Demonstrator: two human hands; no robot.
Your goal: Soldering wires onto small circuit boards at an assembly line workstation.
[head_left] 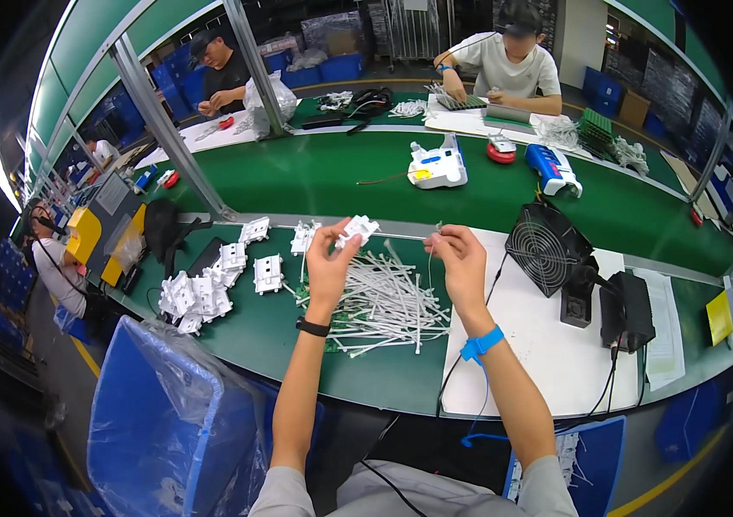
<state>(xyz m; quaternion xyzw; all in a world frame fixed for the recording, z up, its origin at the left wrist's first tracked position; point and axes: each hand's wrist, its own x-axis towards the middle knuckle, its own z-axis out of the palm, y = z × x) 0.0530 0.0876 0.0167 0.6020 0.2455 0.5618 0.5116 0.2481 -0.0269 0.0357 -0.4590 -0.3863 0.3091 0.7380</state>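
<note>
My left hand (327, 265) is raised over the green bench with its fingers closed on a small white plastic housing (359, 229). To its right, my right hand (465, 265) pinches the end of a thin pale cable (429, 264), which hangs down toward the bench. Between and below the hands lies a loose heap of white cables (392, 302), with bits of green circuit board showing at its left side. Left of my left hand, more white housings (268, 274) lie singly, and others are piled up (196, 297).
A black fan (544, 248) and a black power adapter (627, 312) stand on a white sheet (504, 370) at right. Beyond the bench runs a green conveyor belt (315, 177) carrying tools. A lined blue bin (155, 422) stands front left. Co-workers sit across the belt.
</note>
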